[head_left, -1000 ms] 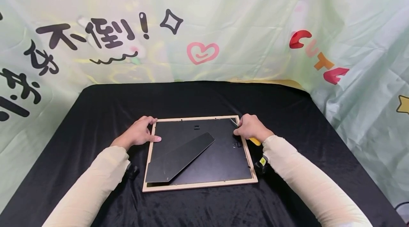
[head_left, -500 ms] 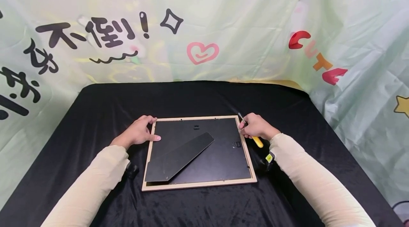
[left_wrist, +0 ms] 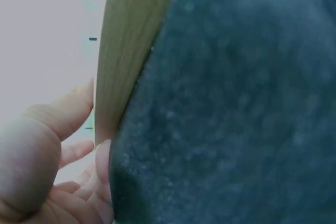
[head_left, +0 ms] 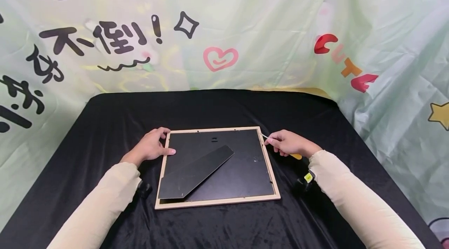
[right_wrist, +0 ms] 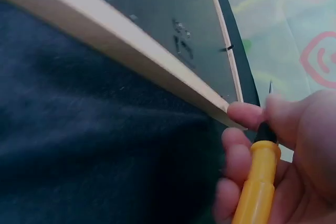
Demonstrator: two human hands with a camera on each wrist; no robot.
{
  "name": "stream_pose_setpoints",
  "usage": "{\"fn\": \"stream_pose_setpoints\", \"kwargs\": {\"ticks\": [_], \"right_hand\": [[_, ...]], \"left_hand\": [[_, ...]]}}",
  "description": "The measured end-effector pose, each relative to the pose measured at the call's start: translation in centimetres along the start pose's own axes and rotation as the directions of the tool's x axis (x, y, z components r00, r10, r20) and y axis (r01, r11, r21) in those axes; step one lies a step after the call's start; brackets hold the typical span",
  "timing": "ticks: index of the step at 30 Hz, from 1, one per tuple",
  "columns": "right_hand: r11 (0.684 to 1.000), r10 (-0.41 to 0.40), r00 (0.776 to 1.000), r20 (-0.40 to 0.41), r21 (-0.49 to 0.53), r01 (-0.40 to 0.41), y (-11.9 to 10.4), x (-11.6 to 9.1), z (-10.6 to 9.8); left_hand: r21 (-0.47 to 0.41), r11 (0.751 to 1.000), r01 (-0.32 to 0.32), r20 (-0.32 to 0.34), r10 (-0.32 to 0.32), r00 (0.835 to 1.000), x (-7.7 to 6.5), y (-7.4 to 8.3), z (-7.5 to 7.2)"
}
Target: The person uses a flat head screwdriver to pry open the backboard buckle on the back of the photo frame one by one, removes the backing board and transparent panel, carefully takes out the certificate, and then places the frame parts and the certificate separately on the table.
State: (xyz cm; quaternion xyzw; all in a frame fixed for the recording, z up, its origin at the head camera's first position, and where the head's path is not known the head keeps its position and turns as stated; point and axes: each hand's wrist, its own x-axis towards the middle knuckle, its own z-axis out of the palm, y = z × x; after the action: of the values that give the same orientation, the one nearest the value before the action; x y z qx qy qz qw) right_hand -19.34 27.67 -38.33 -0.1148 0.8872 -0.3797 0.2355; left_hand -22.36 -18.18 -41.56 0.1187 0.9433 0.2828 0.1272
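A picture frame (head_left: 219, 204) with a light wood rim lies back side up on the black cloth. Its black backing board (head_left: 245, 175) carries a slanted black stand leg (head_left: 196, 173). At the upper left edge my left hand (head_left: 150, 145) grips the rim, thumb on top and fingers at the outer side. My right hand (head_left: 289, 142), just off the upper right corner, holds a screwdriver (right_wrist: 257, 182) with a yellow handle and black collar. Its thin metal shaft points at the right rim in the head view. A fingertip is right at the frame's corner in the right wrist view.
Small dark tabs (head_left: 271, 182) stand along the rim's inner edge, and a hanger (head_left: 214, 139) sits near the top of the board. The black-covered table (head_left: 210, 108) ends at a printed pale curtain (head_left: 273, 27) behind and on both sides.
My right hand has drawn back to the right off the backing board, and the screwdriver's shaft has swung out to the right rim. My left hand keeps its grip on the frame.
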Motion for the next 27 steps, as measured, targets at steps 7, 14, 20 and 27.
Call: {"fn": "stream_pose_setpoints", "kwargs": {"ticks": [7,14,20,27], "right_hand": [[0.995,-0.030,0.999,-0.041,-0.092,0.027,0.7,-1.0,1.2],[0.998,-0.040,0.994,-0.105,-0.059,0.033,1.0,-1.0,2.5],[0.991,-0.053,0.976,-0.211,-0.128,0.026,0.6,-0.3,3.0],[0.989,-0.066,0.963,-0.263,-0.148,0.027,0.3,0.1,2.7]], "left_hand": [[-0.033,0.993,0.110,0.037,-0.109,0.993,-1.4,0.6,0.4],[-0.014,1.000,0.028,-0.005,-0.028,1.000,-2.1,1.4,0.6],[0.102,0.992,-0.076,-0.107,0.087,0.990,-1.7,1.8,1.0],[0.081,0.993,-0.082,-0.126,0.091,0.988,-0.6,2.0,0.5]]}}
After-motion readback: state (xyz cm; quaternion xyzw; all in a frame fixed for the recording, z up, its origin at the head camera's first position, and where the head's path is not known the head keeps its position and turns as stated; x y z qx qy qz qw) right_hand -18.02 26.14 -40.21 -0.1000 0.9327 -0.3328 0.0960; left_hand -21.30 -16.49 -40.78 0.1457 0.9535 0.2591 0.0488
